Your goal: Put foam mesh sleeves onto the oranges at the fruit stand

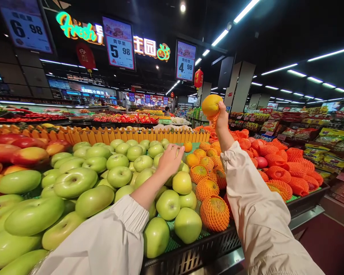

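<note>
My right hand is raised above the fruit display and closed round an orange, with a bit of orange foam net hanging under it. My left hand rests palm down on the pile of green apples, its fingers together and curved over an apple near the far middle of the pile. Both arms wear white sleeves. Oranges in foam nets lie just right of the apples, between my two arms.
A black crate edge fronts the display. Red and yellow fruit lies at the left, red-netted fruit at the right. A yellow picket divider runs behind. Price signs hang overhead. Shelves of packaged goods stand at right.
</note>
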A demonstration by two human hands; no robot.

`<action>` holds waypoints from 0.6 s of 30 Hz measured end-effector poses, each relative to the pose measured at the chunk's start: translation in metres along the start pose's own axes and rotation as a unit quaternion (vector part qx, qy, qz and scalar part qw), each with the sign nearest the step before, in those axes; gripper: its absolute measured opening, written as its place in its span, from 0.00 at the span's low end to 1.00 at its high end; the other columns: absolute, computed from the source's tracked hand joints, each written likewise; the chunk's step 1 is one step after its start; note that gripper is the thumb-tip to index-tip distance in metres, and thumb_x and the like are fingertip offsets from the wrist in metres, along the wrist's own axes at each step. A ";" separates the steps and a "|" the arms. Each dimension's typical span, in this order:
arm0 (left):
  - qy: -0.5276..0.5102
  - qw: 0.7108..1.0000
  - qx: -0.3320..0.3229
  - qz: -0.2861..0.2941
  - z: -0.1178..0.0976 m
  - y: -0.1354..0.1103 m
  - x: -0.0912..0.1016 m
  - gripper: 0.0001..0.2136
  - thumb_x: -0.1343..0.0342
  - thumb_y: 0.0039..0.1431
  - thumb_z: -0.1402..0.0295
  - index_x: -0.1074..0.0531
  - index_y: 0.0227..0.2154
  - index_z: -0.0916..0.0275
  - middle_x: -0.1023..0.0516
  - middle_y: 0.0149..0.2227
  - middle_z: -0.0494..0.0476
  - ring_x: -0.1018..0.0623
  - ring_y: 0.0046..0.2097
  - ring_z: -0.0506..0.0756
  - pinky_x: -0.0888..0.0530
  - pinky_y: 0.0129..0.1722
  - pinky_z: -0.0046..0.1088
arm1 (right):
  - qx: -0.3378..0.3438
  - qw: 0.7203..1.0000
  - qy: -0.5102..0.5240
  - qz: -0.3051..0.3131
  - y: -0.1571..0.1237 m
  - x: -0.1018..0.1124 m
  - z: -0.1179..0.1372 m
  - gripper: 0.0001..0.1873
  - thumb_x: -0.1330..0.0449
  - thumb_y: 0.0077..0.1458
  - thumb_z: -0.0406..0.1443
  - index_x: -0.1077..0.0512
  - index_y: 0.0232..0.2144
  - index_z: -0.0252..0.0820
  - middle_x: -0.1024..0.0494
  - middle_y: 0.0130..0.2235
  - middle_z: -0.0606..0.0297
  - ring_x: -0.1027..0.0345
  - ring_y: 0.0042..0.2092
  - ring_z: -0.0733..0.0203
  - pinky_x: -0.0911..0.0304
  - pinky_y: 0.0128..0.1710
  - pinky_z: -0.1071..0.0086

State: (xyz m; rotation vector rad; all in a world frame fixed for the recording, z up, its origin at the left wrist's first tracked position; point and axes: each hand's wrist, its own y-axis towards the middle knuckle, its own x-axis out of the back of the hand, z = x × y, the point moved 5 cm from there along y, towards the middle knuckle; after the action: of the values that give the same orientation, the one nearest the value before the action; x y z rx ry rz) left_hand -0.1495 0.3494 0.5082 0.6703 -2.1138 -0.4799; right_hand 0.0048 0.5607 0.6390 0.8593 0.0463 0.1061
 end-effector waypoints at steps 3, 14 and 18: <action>-0.017 1.000 -0.010 -0.005 -0.001 0.000 -0.001 0.24 0.62 0.73 0.53 0.29 0.53 0.66 0.27 0.59 0.68 0.27 0.61 0.66 0.32 0.63 0.49 | 0.067 0.997 0.032 0.012 -0.019 -0.002 0.048 0.35 0.57 0.65 0.60 0.28 0.48 0.38 0.27 0.46 0.56 0.29 0.54 0.47 0.30 0.46 0.59; -0.335 0.941 0.015 -0.039 0.002 0.002 -0.005 0.41 0.46 0.67 0.49 0.64 0.72 0.55 0.32 0.65 0.69 0.17 0.45 0.56 0.20 0.40 0.32 | -0.059 0.978 -0.085 0.183 -0.153 -0.052 0.027 0.35 0.28 0.43 0.55 0.33 0.47 0.45 0.23 0.48 0.61 0.27 0.50 0.49 0.32 0.54 0.58; -0.228 0.971 0.034 -0.070 0.007 0.003 -0.007 0.35 0.37 0.58 0.54 0.42 0.64 0.60 0.32 0.65 0.68 0.23 0.59 0.63 0.24 0.58 0.42 | -0.049 0.956 0.047 0.284 -0.161 -0.048 -0.005 0.43 0.23 0.31 0.46 0.35 0.49 0.44 0.25 0.52 0.59 0.30 0.56 0.49 0.35 0.61 0.57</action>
State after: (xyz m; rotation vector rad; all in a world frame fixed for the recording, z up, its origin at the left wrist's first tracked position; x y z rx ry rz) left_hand -0.1524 0.3571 0.5015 0.8129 -2.5322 -0.6955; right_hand -0.0316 0.4545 0.5139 0.7481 -0.1187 0.6842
